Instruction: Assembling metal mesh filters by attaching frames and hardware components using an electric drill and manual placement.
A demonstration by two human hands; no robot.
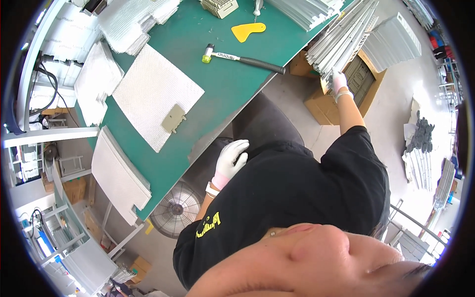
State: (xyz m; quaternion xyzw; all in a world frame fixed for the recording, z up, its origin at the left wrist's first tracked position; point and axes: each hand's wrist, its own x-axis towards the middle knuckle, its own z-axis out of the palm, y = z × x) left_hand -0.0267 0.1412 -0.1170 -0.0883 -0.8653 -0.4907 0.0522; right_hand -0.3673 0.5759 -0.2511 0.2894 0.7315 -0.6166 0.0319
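Note:
My right hand [339, 81], in a white glove, reaches out to the right and closes on the lower ends of a bundle of long grey metal strips [341, 42] that lean over an open cardboard box [321, 106]. My left hand [231, 158], also gloved, rests against my lap by the edge of the green worktable [217, 74], fingers loosely apart and holding nothing. On the table lies a white mesh sheet [153, 91] with a small beige plastic part [173, 119] on it.
A mallet [242, 58] with a black handle and a yellow scraper [247, 31] lie on the table. Stacks of white mesh sheets [118, 178] sit along its left side. A round fan [176, 210] stands under the table. More grey strips [418, 153] lie on the floor at right.

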